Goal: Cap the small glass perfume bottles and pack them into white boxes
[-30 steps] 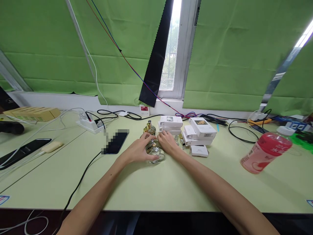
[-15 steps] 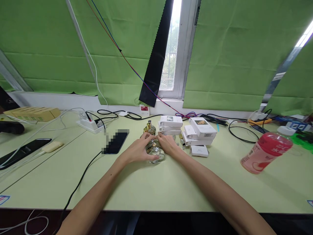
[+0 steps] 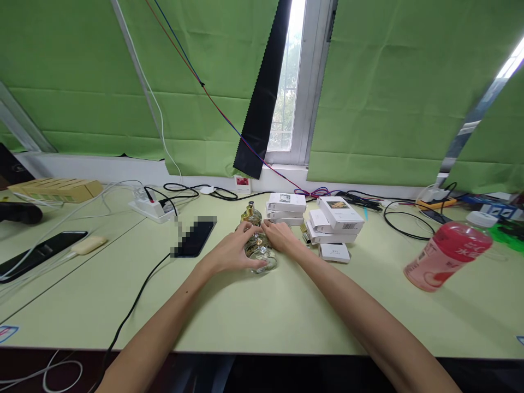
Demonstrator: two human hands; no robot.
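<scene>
A short row of glass perfume bottles with gold and silver necks stands on the table between my hands. My left hand curves around the left side of the row, its thumb against the nearest bottle and its fingers bent over toward the farther ones. Against the right side rests my right hand, fingers close together and touching the glass. At the far end a gold-necked bottle shows past my fingertips. My hands hide part of the row.
White boxes are stacked right of my hands, with another stack behind. A phone lies to the left. A pink drink bottle stands at right. Cables and a power strip run along the back.
My right hand has shifted slightly up and left along the bottles, its fingers drawn closer together. My left hand keeps its place.
</scene>
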